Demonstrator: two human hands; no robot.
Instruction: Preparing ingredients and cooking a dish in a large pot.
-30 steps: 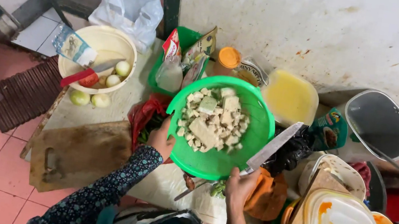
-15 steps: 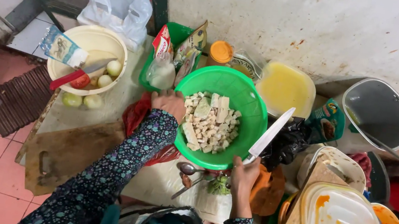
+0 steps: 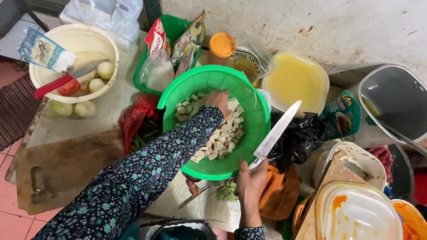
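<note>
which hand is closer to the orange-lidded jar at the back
Left. The left hand is inside the green bowl, just below the orange-lidded jar. The right hand, gripping the knife, is at the bowl's near rim.

Green bowl [image 3: 196, 86] of pale cubes [image 3: 222, 135], dark floral sleeve [image 3: 130, 186], red-handled knife [image 3: 64, 82] in cream bowl [image 3: 62, 35].

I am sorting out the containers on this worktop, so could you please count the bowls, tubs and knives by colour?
Green: 2, the green bowl of white cubes and the green basket behind it.
Cream: 1, the cream bowl of onions.
Yellow: 1, the yellow tub.
Grey: 1, the grey tub.
Knives: 2, the knife in the right hand, and the red-handled knife.
Total: 7
</note>
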